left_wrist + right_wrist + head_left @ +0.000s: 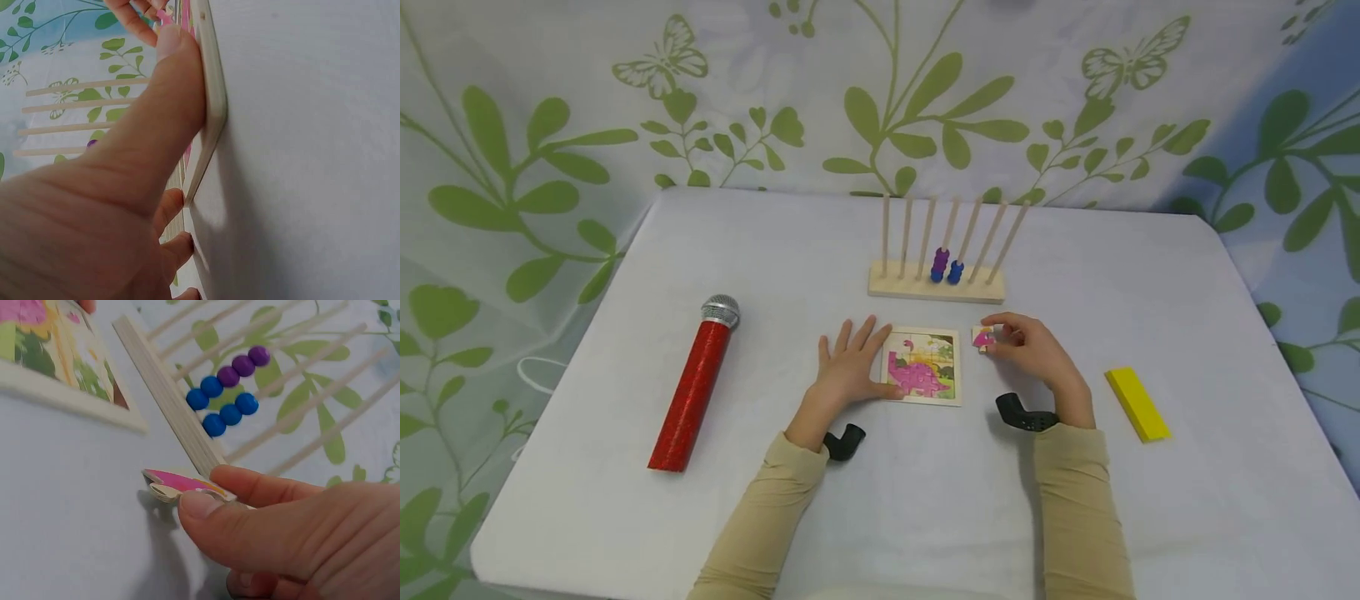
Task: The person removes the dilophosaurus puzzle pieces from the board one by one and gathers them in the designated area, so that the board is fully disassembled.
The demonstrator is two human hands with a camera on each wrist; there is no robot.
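Observation:
A wooden jigsaw puzzle with a pink dinosaur picture lies in a pale tray (957, 367) at the middle of the table. My left hand (850, 372) rests at the tray's left side, fingers spread and fairly straight. Its thumb (169, 94) lies over the near left corner of the tray. Just right of the tray, my right hand (1030, 346) pinches a jigsaw piece (178, 481) between thumb and fingers. The piece has pink on its face, and in the right wrist view it is held above the white tabletop, tilted.
Behind the puzzle stands a wooden bead rack (936, 287) with upright pegs and several blue and purple beads (230, 414). A red microphone (692, 392) lies at the left. At the right is a yellow block (1138, 404). A leaf-patterned curtain (925, 100) hangs behind the table.

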